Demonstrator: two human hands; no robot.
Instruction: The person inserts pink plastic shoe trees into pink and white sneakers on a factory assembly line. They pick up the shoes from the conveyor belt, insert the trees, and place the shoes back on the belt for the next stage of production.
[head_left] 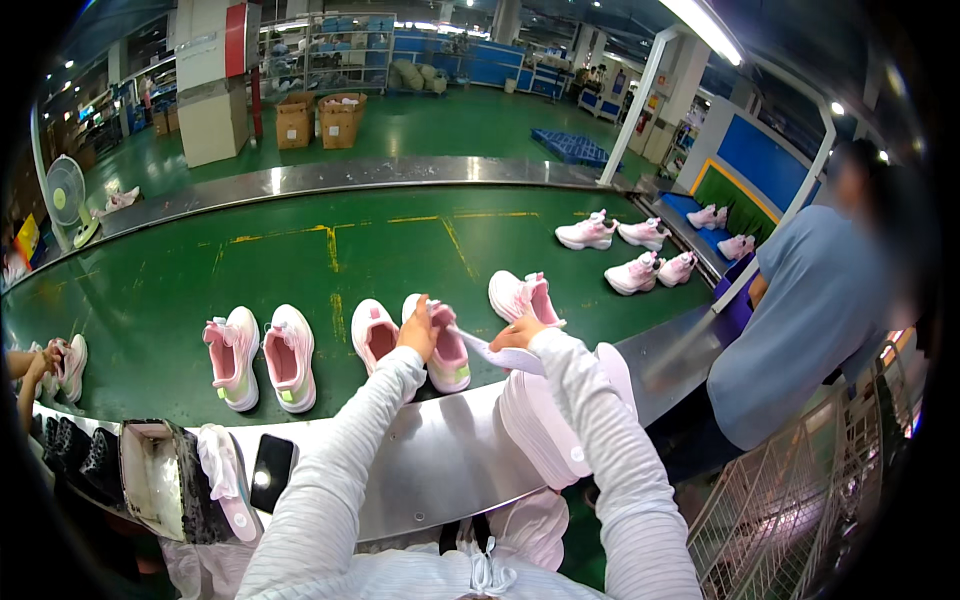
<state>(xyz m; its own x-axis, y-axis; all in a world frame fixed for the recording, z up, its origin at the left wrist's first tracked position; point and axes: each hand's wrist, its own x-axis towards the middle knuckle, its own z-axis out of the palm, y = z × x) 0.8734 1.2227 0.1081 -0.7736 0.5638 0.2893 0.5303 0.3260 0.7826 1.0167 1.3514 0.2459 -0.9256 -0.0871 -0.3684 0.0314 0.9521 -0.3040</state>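
Note:
My left hand [418,333] grips the collar of a pink and white sneaker [446,352] that stands on the green conveyor belt [300,260]. My right hand [516,333] holds a white insole [490,350] whose tip points into that sneaker's opening. Its partner sneaker [373,333] stands just to the left, and another sneaker [522,298] lies tipped to the right. A stack of white insoles [545,425] rests on the metal ledge [440,455] under my right forearm.
Another pair of pink sneakers [258,358] stands further left; several more [640,250] sit at the belt's far right. A person in a blue shirt [800,320] stands at right by a wire cart [800,500]. Another person's hands [30,365] hold a shoe at far left. A black phone [271,472] lies on the ledge.

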